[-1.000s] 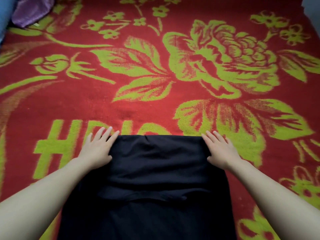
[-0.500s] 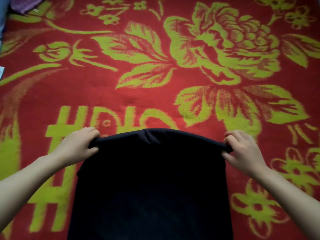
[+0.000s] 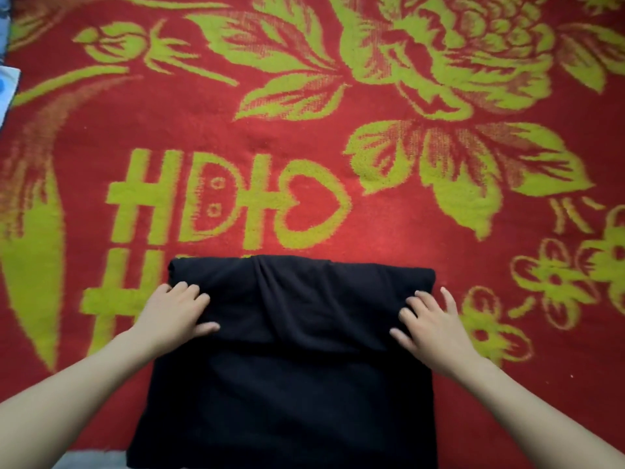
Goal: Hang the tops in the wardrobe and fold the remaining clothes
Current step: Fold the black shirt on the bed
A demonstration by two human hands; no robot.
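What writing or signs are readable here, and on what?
"HDIO": green lettering woven into the red blanket; the last shape is a heart, so it may be ornament.
Second row below it: mostly hidden by the black garment, unreadable.
On the garment itself: none shows.

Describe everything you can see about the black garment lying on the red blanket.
The black garment is plain, soft-looking, matte cloth, folded over so its far edge forms a rounded, slightly creased roll. It lies flat on the red-and-green floral blanket, its near end running out of frame. The left hand and right hand rest on its side edges.
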